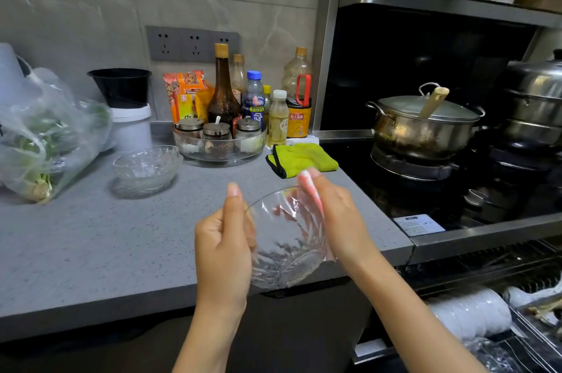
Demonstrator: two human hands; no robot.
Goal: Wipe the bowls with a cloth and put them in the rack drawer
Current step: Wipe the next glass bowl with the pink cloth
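My left hand [223,246] grips the left rim of a clear cut-glass bowl [284,246], held tilted above the counter's front edge. My right hand [337,214] holds a pink-and-white cloth [310,187] against the bowl's right rim, and part of the cloth shows through the glass inside. More glass bowls [146,165] stand stacked on the counter to the left. At the lower right the rack drawer [529,327] is pulled open, with white dishes [474,311] standing in it.
A green cloth [301,158] lies beside the stove. Bottles and a glass tray of spice jars [219,141] line the wall. A bag of greens [42,141] sits far left. A lidded pot [425,126] and a steamer [535,99] stand on the black cooktop.
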